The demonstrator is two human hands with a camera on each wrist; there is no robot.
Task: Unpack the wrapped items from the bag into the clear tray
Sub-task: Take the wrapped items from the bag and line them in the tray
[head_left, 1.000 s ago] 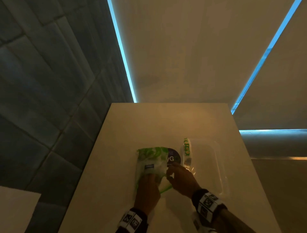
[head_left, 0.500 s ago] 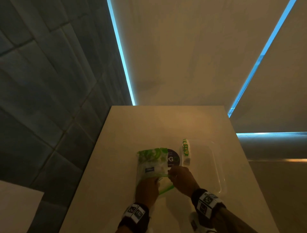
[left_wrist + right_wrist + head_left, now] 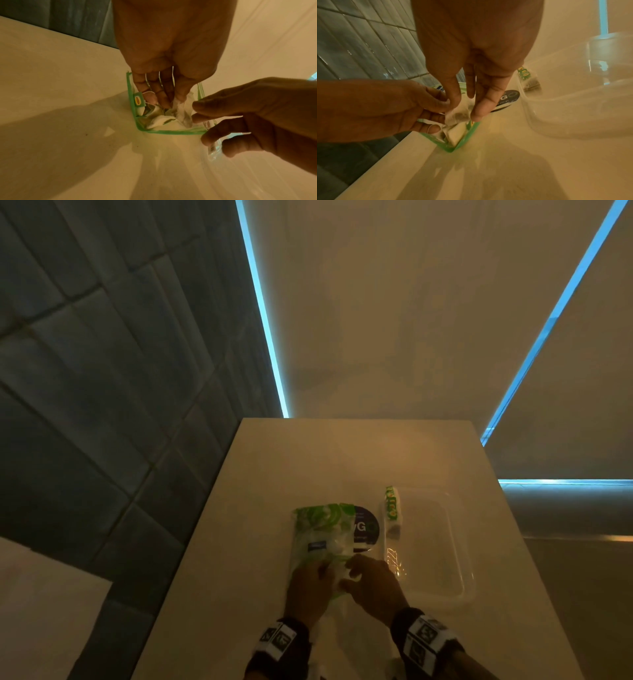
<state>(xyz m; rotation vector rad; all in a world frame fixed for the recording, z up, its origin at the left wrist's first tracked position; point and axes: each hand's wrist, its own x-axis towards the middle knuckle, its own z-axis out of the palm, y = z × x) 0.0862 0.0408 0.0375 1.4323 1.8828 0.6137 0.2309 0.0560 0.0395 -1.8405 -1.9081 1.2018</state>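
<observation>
Bag (image 3: 322,539) flat on the counter (image 3: 239,542), left of the tray (image 3: 455,542). Left hand (image 3: 308,587) has pushed into its mouth since a second ago, fingers pinching a tea bag (image 3: 181,112). Right hand (image 3: 373,587) still pinches the rim.

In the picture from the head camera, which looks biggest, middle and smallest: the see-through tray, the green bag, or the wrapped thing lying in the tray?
1. Clear tray
2. Green bag
3. Wrapped item at the tray's left edge

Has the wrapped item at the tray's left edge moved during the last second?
No. The wrapped item lies along the left rim of the clear tray, right of the dark round sticker, just as before.
</observation>
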